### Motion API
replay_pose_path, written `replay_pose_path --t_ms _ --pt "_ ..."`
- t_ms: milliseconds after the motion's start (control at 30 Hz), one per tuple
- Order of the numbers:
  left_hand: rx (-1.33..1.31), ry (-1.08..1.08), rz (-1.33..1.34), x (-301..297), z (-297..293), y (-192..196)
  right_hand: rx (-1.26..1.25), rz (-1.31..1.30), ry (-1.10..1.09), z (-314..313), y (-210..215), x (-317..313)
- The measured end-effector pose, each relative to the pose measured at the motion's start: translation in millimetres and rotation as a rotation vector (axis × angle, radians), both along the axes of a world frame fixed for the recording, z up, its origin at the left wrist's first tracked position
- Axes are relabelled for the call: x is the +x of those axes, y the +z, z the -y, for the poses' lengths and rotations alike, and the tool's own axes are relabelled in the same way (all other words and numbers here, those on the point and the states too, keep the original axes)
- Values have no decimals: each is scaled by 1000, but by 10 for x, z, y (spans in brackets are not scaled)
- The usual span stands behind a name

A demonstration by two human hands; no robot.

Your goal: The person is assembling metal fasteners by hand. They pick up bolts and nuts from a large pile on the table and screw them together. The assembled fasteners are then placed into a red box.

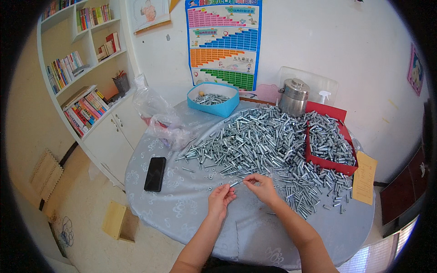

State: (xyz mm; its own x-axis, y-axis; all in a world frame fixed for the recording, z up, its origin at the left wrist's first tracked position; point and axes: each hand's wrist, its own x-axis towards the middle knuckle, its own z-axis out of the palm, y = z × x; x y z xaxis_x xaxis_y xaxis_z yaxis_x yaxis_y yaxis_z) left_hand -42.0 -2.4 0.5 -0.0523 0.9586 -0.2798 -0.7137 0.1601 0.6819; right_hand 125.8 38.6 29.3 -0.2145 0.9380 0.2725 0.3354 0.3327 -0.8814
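A slim silvery bolt (236, 184) is held level between my two hands, above the near edge of a large heap of metal bolts (255, 136). My left hand (221, 199) grips its left end between thumb and fingers. At the right end, the fingertips of my right hand (261, 187) are pinched together. Whether a nut or other small part sits there is too small to tell. Small nuts (210, 188) and a few single bolts lie scattered on the grey tablecloth (182, 214), left of my hands.
A red box (332, 168) of metal pieces stands at the right, beside a steel pot (294, 98) and a yellow paper (364, 177). Farther back is a blue fabric bin (213, 109) holding bolts. Plastic bags (159, 113) and a black phone (155, 174) lie left.
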Motion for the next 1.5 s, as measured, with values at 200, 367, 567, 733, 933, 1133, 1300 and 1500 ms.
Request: replay_pose_path --t_ms 200,367,567,733,933,1133,1300,1500 --pt "6 -31 -16 17 7 30 140 -17 49 48 34 -49" --pt "11 -31 3 1 13 23 104 -29 111 38 60 -63" --pt "34 168 66 -73 -35 -38 36 279 134 36 -61 -77" --pt "17 161 71 -93 -49 -51 321 508 137 17 -274 -212" --pt "25 72 42 -82 -36 -68 -24 115 2 23 -148 -163" --pt "-17 25 3 -12 10 28 35 -101 37 46 34 -42" --pt "-6 2 -47 -1 -1 2 161 -6 99 78 64 -31" --pt "68 -14 -126 55 19 19 40 320 71 93 110 44"
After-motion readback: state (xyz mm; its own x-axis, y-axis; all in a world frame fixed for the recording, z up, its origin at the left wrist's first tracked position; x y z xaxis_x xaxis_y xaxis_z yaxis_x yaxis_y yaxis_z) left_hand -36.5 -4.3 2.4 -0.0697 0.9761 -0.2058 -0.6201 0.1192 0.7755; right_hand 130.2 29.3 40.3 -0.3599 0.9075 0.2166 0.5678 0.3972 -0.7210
